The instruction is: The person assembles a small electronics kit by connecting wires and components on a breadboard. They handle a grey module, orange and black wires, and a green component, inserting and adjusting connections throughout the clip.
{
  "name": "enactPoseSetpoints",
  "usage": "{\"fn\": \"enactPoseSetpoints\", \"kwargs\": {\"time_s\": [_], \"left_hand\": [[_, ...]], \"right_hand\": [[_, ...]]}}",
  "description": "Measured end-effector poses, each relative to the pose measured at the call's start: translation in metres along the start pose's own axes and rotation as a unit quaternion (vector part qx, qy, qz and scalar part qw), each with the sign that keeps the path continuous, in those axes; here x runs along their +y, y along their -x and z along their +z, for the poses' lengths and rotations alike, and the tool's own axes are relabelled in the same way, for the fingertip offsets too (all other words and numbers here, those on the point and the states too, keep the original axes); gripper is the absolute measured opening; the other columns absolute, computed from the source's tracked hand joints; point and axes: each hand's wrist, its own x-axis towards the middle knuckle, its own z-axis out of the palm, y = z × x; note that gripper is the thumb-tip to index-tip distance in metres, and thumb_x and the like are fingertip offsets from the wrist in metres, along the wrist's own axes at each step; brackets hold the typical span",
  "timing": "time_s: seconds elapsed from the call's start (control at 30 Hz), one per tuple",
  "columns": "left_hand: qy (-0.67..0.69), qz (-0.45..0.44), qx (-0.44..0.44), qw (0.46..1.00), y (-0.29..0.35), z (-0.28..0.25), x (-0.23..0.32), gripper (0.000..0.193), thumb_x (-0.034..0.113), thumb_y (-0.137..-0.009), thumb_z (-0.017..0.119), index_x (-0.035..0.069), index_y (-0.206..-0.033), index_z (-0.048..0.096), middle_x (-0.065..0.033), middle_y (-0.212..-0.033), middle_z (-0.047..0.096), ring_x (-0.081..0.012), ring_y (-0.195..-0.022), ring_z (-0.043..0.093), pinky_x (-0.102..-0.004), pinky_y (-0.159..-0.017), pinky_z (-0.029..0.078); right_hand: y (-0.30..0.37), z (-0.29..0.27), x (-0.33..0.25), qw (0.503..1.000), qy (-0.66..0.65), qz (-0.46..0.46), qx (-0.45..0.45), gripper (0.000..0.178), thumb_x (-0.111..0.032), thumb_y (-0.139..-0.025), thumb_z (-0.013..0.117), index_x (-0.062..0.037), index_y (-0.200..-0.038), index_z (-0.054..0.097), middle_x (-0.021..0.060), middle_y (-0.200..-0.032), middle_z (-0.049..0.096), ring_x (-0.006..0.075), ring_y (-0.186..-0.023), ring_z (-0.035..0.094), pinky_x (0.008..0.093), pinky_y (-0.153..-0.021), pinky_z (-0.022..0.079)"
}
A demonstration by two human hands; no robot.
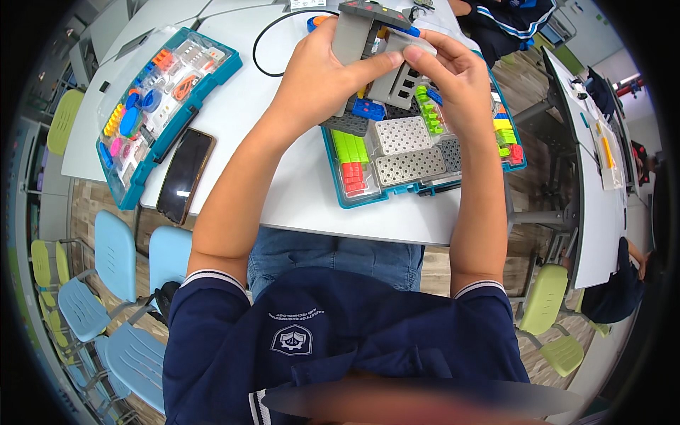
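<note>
A grey building-block model (349,41) with blue and yellow parts is held up over the table in both my hands. My left hand (315,81) wraps round its left side, the thumb reaching across the front. From the right, my right hand (457,78) pinches a light grey block (397,79) with square holes, set against the model. I cannot tell whether this block is fixed to it. Below the model lies a teal-edged parts case (368,200) with white and dark perforated plates and green and red blocks, partly hidden by my hands.
On the left stands a second teal case (212,85) of small coloured parts, with a black phone (185,173) beside it near the table edge. A black cable loop (259,44) lies behind my left hand. Another person (513,28) is at the far right; chairs (115,255) stand at the left.
</note>
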Motion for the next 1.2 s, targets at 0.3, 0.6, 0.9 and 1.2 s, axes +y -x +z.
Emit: {"fn": "enactPoseSetpoints", "kwargs": {"time_s": [0.3,0.6,0.9,1.2], "left_hand": [[-0.041,-0.002,0.022,0.999,-0.001,-0.001,0.000,0.044,0.027,-0.082,0.079,0.002,-0.112,0.060,-0.0070,-0.095,0.068,-0.0132,-0.085,0.065,-0.0280,-0.077,0.052],[-0.026,-0.038,0.092,0.995,-0.010,-0.035,-0.006,0.040,0.035,-0.080,0.077,0.003,-0.099,0.062,-0.0033,-0.086,0.062,-0.0086,-0.077,0.060,-0.0230,-0.067,0.048],[0.211,-0.081,0.107,0.968,-0.027,-0.086,-0.038,0.029,0.025,-0.085,0.068,0.003,-0.100,0.059,-0.0059,-0.088,0.063,-0.0132,-0.077,0.063,-0.0263,-0.069,0.052],[0.396,-0.058,0.279,0.873,-0.050,-0.109,-0.091,0.022,0.016,-0.086,0.068,0.008,-0.105,0.061,-0.0058,-0.096,0.063,-0.0198,-0.086,0.065,-0.0391,-0.080,0.058]], "right_hand": [[0.000,0.000,0.002,1.000,-0.010,-0.001,0.001,0.042,-0.013,-0.081,0.077,0.0069,-0.115,0.061,0.0131,-0.098,0.071,0.0129,-0.089,0.067,0.0248,-0.081,0.052],[-0.003,-0.025,-0.005,0.997,-0.032,0.006,0.075,0.043,-0.018,-0.080,0.079,0.0076,-0.111,0.063,0.0109,-0.097,0.070,0.0120,-0.088,0.066,0.0239,-0.082,0.051],[-0.005,-0.038,0.009,0.988,-0.144,0.044,0.043,0.034,-0.023,-0.089,0.069,0.0033,-0.111,0.065,0.0082,-0.102,0.069,0.0123,-0.091,0.066,0.0281,-0.083,0.052],[-0.006,-0.042,0.016,0.963,-0.231,0.069,0.122,0.047,-0.039,-0.098,0.055,-0.0027,-0.127,0.057,0.0089,-0.124,0.064,0.0176,-0.115,0.061,0.0330,-0.100,0.046]]}}
